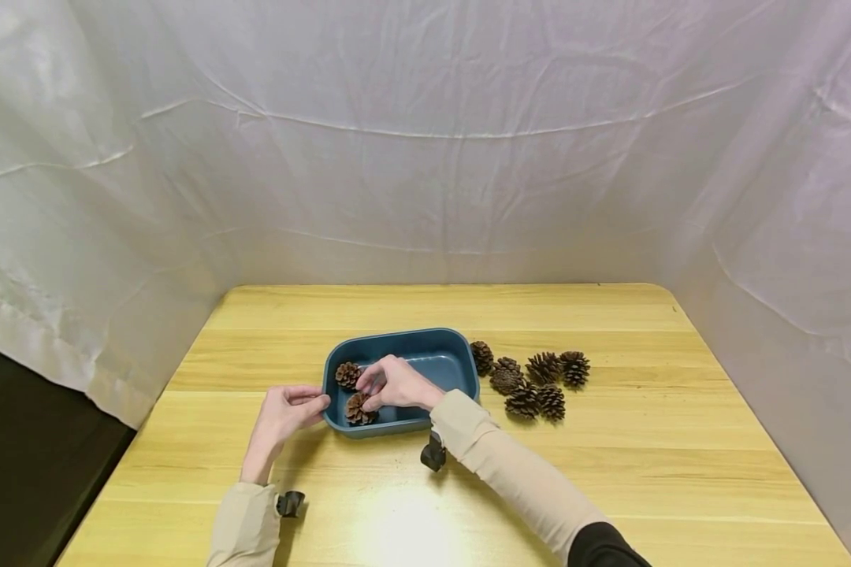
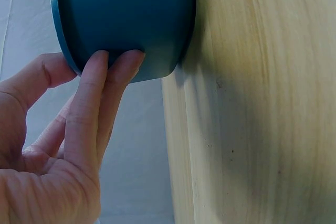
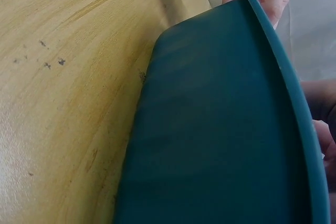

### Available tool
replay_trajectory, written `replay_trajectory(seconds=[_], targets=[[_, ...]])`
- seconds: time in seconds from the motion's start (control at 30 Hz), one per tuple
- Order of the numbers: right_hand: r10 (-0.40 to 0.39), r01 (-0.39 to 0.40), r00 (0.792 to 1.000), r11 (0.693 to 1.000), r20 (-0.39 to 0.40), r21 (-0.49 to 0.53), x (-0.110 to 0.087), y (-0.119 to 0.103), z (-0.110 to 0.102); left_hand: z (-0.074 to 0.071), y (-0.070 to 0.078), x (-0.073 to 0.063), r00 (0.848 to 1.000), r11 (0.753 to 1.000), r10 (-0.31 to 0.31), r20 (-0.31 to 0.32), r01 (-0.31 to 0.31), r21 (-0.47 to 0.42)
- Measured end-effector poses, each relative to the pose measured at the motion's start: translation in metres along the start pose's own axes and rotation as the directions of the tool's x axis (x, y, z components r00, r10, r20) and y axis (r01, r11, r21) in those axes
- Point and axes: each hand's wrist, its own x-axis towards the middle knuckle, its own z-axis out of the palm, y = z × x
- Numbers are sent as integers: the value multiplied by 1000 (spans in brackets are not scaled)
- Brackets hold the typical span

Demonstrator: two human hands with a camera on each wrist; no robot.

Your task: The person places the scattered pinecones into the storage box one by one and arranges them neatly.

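Note:
A dark blue rectangular tub (image 1: 436, 368) stands on the wooden table. At its left end my left hand (image 1: 286, 415) grips the wall; the left wrist view shows the thumb at the rim and two fingertips pressed to the outside. My right hand (image 1: 400, 383) reaches into the tub, thumb and fingers curled about a brown pine cone (image 1: 358, 410) in the near left corner. Just behind it lies a second pine cone (image 1: 347, 375). In the right wrist view the tub's long wall (image 3: 205, 119) hides most of the right hand and both cones.
Several more pine cones (image 1: 507, 378) lie in a loose cluster right of the tub, one (image 1: 481, 358) close against its right end. Pale cloth (image 1: 454, 189) hangs behind and beside the table (image 1: 610, 472).

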Motion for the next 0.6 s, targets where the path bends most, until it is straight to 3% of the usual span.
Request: replay_trajectory(seconds=[0.6], targets=[[20, -20, 1000, 999, 6, 28, -8, -1, -9, 0, 0, 0, 1000, 1000, -3, -1, 3, -6]])
